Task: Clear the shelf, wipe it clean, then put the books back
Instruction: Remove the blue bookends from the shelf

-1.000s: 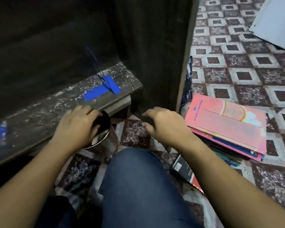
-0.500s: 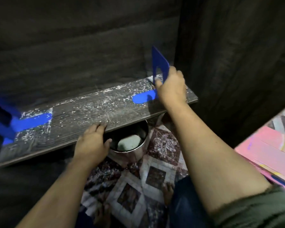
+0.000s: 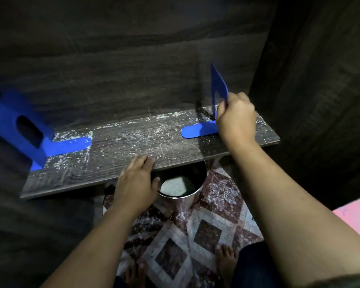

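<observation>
At the far left the left bookend [image 3: 29,132], blue, stands on the end of the shelf [image 3: 123,150], its flat tongue lying along the board among white crumbs and dust. The board carries no books, only that grit and two bookends. The left hand [image 3: 135,181] lies with straight fingers on the shelf's front edge and holds nothing, its thumb close to the rim of a metal bin [image 3: 181,188]. The bin stands on the patterned floor [image 3: 206,231] just under the board, with something pale in its bottom. Further right the right bookend [image 3: 217,94] stands upright near the shelf's other end, and the right hand [image 3: 236,119] grips its upright plate, fingers curled round the edge. Low at the far right a blurred pink corner shows, most likely the books [image 3: 353,213], well apart from the shelf. I judge the clearing step nearly done, with only the bookends left and the wiping not yet begun. The next move calls for lifting this bookend straight up so its tongue drags no grit, then setting it aside
</observation>
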A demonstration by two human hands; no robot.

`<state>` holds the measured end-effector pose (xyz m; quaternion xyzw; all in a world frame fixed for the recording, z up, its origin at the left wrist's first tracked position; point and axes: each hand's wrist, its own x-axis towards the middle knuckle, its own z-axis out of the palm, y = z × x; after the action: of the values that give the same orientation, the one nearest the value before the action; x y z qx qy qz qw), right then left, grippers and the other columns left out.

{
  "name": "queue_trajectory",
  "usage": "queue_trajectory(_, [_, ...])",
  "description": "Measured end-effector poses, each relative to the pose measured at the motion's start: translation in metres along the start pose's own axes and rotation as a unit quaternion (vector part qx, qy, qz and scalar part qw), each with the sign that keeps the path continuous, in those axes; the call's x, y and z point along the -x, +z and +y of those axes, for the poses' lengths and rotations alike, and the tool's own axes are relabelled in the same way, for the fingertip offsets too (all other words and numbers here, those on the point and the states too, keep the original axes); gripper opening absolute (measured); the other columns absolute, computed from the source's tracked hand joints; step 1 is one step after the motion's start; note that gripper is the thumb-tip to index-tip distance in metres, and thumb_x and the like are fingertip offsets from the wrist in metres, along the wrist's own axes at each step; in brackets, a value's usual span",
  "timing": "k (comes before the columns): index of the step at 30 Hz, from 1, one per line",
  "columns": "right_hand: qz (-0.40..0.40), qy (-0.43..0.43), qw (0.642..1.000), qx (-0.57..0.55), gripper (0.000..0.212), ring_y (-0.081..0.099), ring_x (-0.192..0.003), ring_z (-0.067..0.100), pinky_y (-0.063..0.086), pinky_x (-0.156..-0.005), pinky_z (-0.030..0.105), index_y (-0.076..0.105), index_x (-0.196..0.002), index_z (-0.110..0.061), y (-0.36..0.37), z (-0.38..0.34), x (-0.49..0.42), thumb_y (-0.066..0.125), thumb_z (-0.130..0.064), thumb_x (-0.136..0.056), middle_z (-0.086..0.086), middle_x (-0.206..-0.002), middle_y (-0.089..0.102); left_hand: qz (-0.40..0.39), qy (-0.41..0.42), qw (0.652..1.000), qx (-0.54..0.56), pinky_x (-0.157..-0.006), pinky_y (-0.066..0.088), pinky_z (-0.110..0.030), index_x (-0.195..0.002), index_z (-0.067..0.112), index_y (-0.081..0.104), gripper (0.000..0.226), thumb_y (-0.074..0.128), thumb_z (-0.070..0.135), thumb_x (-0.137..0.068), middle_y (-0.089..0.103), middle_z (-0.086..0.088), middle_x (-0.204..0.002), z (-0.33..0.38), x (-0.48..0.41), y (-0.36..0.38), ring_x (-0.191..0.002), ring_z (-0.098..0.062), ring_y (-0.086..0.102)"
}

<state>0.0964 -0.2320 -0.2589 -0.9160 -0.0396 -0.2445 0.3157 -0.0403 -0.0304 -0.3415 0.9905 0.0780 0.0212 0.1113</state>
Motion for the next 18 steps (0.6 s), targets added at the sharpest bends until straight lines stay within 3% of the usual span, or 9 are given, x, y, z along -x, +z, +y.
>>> queue_trajectory(5, [0.002, 0.057, 0.998, -0.008, 0.029, 0.058, -0.098, 0.034, 0.043, -0.081, 0.036, 0.064, -0.117, -0.005, 0.005, 0.003, 0.001, 0.049, -0.021, -0.098, 0.019, -0.11, 0.06, 0.024, -0.034, 0.999, -0.002, -0.118, 0.021, -0.042, -0.15, 0.022, 0.03, 0.064, 0.055, 0.038, -0.093, 0.024, -0.004, -0.158, -0.021, 0.008, -0.009, -0.147, -0.024, 0.016])
queue_trajectory(8, [0.04, 0.08, 0.996, 0.008, 0.046, 0.056, -0.108, 0.031, 0.046, -0.085, 0.042, 0.048, -0.138, -0.016, 0.004, -0.009, 0.01, 0.055, -0.024, -0.094, 0.013, -0.125, 0.052, 0.022, -0.059, 0.998, -0.009, -0.118, 0.021, -0.043, -0.15, 0.023, 0.031, 0.065, 0.057, 0.038, -0.092, 0.024, -0.003, -0.158, -0.04, 0.016, -0.017, -0.146, -0.024, 0.017])
queue_trajectory(10, [0.091, 0.058, 0.992, 0.058, 0.064, 0.05, -0.114, 0.031, 0.045, -0.087, 0.046, 0.035, -0.146, -0.022, 0.0, -0.026, 0.021, 0.06, -0.028, -0.087, 0.012, -0.135, 0.044, 0.034, -0.083, 0.996, -0.012, -0.117, 0.023, -0.044, -0.147, 0.024, 0.035, 0.063, 0.059, 0.038, -0.09, 0.028, -0.003, -0.156, -0.053, 0.023, -0.025, -0.144, -0.025, 0.021])
queue_trajectory(13, [0.122, -0.043, 0.989, 0.063, 0.053, 0.049, -0.107, 0.036, 0.041, -0.085, 0.045, 0.051, -0.132, -0.02, 0.006, -0.059, 0.042, 0.061, -0.03, -0.081, 0.012, -0.133, 0.049, 0.127, -0.104, 0.986, -0.011, -0.108, 0.035, -0.051, -0.133, 0.018, 0.054, 0.053, 0.067, 0.03, -0.083, 0.045, -0.009, -0.142, -0.072, 0.034, -0.049, -0.133, -0.03, 0.036])
queue_trajectory(16, [0.018, -0.179, 0.984, 0.009, 0.029, 0.055, -0.091, 0.037, 0.045, -0.074, 0.04, 0.066, -0.1, -0.013, 0.032, -0.07, 0.065, 0.053, -0.03, -0.081, 0.011, -0.103, 0.062, 0.27, -0.114, 0.956, -0.031, -0.1, 0.04, -0.055, -0.114, 0.008, 0.066, 0.039, 0.074, 0.018, -0.077, 0.052, -0.017, -0.132, -0.093, 0.04, -0.082, -0.124, -0.039, 0.042])
queue_trajectory(18, [-0.115, -0.223, 0.968, 0.022, 0.037, 0.057, -0.095, 0.036, 0.047, -0.078, 0.041, 0.068, -0.101, -0.013, 0.054, -0.056, 0.083, 0.047, -0.039, -0.085, 0.01, -0.102, 0.064, 0.32, -0.123, 0.937, -0.062, -0.099, 0.038, -0.054, -0.111, 0.007, 0.067, 0.036, 0.072, 0.016, -0.076, 0.046, -0.019, -0.136, -0.108, 0.04, -0.103, -0.127, -0.041, 0.038])
